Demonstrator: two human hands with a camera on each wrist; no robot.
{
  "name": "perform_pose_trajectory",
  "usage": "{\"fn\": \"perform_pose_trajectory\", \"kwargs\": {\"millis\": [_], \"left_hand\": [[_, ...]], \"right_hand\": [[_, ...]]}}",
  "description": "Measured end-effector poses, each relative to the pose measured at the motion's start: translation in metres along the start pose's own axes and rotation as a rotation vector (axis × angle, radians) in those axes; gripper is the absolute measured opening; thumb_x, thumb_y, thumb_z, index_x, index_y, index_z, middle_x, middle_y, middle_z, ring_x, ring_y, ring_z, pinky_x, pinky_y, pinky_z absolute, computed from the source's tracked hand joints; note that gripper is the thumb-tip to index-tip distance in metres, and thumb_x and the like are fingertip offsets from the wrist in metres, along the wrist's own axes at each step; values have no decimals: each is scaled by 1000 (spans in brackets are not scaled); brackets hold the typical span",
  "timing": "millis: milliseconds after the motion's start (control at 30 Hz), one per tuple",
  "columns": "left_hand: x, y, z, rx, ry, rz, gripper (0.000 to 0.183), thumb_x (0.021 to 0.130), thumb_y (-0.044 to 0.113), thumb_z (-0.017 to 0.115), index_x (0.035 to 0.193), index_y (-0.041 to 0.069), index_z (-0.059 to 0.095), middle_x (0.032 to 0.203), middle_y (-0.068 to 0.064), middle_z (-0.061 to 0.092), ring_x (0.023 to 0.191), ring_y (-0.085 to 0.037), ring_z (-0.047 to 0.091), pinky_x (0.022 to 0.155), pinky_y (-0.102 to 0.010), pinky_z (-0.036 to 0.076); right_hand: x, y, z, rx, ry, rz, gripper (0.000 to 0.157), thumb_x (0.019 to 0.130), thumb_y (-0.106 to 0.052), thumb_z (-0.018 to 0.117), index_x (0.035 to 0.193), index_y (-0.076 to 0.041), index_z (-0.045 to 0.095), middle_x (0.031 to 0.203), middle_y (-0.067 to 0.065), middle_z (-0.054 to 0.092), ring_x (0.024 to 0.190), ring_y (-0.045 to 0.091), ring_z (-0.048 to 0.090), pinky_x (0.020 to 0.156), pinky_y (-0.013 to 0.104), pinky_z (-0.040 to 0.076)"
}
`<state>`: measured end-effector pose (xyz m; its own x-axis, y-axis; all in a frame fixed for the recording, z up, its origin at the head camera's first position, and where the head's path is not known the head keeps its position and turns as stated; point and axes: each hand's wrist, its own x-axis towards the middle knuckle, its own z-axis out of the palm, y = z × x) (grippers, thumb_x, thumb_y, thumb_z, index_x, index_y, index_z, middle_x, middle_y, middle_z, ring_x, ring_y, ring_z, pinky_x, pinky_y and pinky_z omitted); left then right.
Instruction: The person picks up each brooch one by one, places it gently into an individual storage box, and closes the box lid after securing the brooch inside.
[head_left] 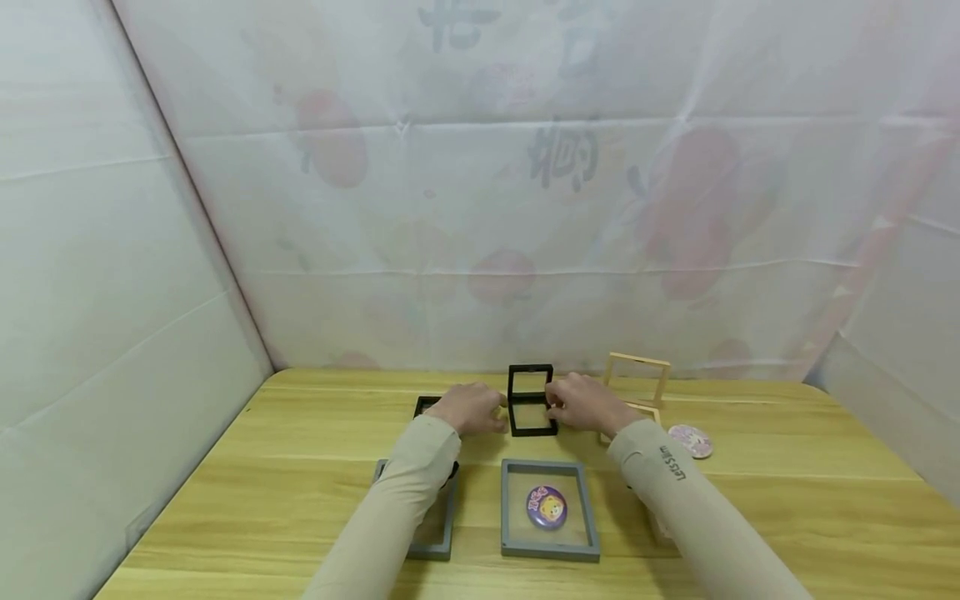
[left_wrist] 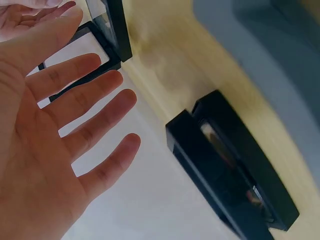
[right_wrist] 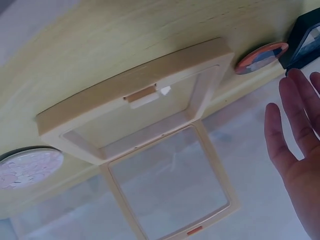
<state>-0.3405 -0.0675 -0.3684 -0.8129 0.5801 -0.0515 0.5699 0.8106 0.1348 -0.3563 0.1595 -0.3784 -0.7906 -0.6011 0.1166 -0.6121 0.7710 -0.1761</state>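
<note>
A small black display frame [head_left: 534, 432] with clear panes stands unfolded at the back middle, its lid upright and its base flat. My left hand [head_left: 474, 408] is at its left side, palm toward the wrist camera, with the fingers [left_wrist: 107, 112] spread and loosely straight. On the frame's right side is my right hand [head_left: 588, 402], its fingers [right_wrist: 295, 115] extended and close to the black edge. Whether either hand touches the frame cannot be made out. A second black frame [left_wrist: 220, 170], nearly folded together, lies beside the left hand.
A cream frame [right_wrist: 130, 80] stands unfolded at right, between a pink round badge [head_left: 691, 442] and a red-rimmed badge [right_wrist: 261, 59]. Nearer me, a grey frame [head_left: 547, 550] has a purple bear badge [head_left: 547, 507] on its pane. Another grey frame [head_left: 429, 552] is partly under the left forearm.
</note>
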Motion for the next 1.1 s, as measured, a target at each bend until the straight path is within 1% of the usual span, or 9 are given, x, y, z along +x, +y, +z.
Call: {"fn": "perform_pose_trajectory", "kwargs": {"millis": [200,333,467,567,667,733,900,1000,1100], "left_hand": [[2,2,2,-22,-10,0,35,95,27,73,125,10,72,90,1,71,75,-10,62,88,-38,55],[5,4,5,-19,-16,2,34,94,27,75,123,11,73,102,0,74,83,-12,65,89,-37,55],[6,5,6,-19,-31,15,35,94,29,75,124,12,73,117,-2,73,100,-18,69,93,-38,54],[4,4,6,-17,-41,18,36,94,30,75,125,13,72,122,-3,71,109,-21,67,95,-40,53],[0,3,5,-7,-52,-4,33,95,28,74,124,13,73,119,-2,72,106,-20,67,93,-40,54],[-3,4,4,0,-49,-17,29,95,25,74,121,13,74,117,-2,72,107,-21,66,93,-40,54],[-3,11,2,-2,-24,-20,26,93,20,75,117,9,76,116,-4,73,112,-25,61,93,-41,54],[0,15,3,-19,-14,-44,23,91,18,78,112,7,76,107,-4,74,97,-20,65,83,-34,56],[3,18,5,-35,3,-62,15,89,17,80,99,7,76,91,-3,72,78,-14,63,70,-29,54]], "right_hand": [[-3,6,-1,-4,-11,12,9,94,-7,72,86,-6,68,76,2,62,61,9,51,62,32,50],[-8,10,-1,-9,-3,9,8,94,-7,71,87,-5,68,75,2,62,59,7,47,61,29,49],[-11,13,0,-15,-19,40,16,94,-6,71,81,-7,62,68,0,53,57,9,39,56,27,38],[-10,12,2,-46,-38,69,12,93,-9,73,85,-5,64,74,2,58,62,12,47,59,29,44],[-6,10,4,-67,-67,84,14,93,-13,73,97,-1,67,88,6,65,76,18,60,71,37,54],[-3,9,4,-63,-94,100,16,93,-13,73,101,0,67,94,9,66,83,22,62,77,40,55],[-1,10,-2,-30,-153,146,22,89,-9,74,104,4,65,100,14,66,89,28,63,82,44,55],[-2,10,-4,-20,-172,152,26,87,-9,76,107,5,65,103,15,66,91,28,63,83,45,55],[-3,11,-4,-6,-179,158,28,84,-8,78,106,4,66,101,13,66,88,25,61,81,43,55]]}}
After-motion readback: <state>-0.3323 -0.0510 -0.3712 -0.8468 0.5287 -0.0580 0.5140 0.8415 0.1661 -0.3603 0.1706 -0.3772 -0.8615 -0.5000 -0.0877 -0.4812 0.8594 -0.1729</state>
